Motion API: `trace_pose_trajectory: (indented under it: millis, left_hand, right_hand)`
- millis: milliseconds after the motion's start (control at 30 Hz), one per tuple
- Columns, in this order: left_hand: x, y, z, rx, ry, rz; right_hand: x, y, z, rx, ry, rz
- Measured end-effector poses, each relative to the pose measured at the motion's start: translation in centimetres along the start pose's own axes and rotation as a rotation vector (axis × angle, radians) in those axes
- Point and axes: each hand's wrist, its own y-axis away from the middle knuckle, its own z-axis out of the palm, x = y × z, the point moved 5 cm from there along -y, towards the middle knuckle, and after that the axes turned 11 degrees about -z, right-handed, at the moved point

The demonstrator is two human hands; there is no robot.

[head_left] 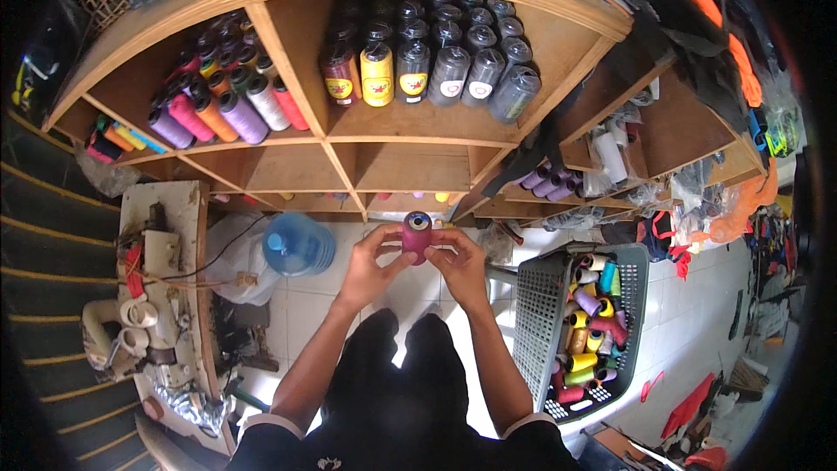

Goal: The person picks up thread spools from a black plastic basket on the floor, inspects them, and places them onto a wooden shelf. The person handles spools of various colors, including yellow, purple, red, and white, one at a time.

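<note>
- Holding one magenta thread spool (417, 242) in both hands, centre of the frame. Its top end faces up toward the camera.
- Your left hand (377, 262): curled, thumb and fingers pinching the spool's left side.
- Your right hand (459, 263): same grip, mirrored, on the right side. Fingers bent, not spread.
- Thumbs sit near each other on the near face; can't tell if they touch.
- Top edge: wooden shelf (301, 78) spans the upper frame, its lower boards just above the spool in view. Black wrapped spools (450, 70) upper centre, mixed-colour spools (235, 109) upper left.
- Right edge: grey basket (539, 323), right of your right forearm, near but apart. Loose pile of spools (597, 327) inside, mostly lying on their sides.
- Left edge: worn bench (185, 275) with a sewing machine (144, 327), well apart from your left forearm. Blue water jug (299, 246) stands between bench and left hand, nearer the hand.
- Room: tiled floor (295, 314) shows between your left forearm and the bench. More tile right of the basket. Your dark-clad legs fill lower centre, between the forearms.
</note>
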Motion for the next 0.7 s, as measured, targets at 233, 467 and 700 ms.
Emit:
trace_pose_trajectory:
  millis: [233,467,700]
  left_hand:
    - [-6.4,-9.5,0.2,0.077,-0.026,0.068]
    - [-11.6,-21.1,0.2,0.241,-0.053,0.219]
    - [-13.5,-31.6,0.8,0.341,-0.324,0.321]
  right_hand:
    - [8.3,-6.0,-1.8,0.131,0.16,-0.137]
    - [16.1,-14.3,-3.7,0.037,0.091,-0.255]
    - [24.1,-24.2,-6.5,0.042,0.081,-0.379]
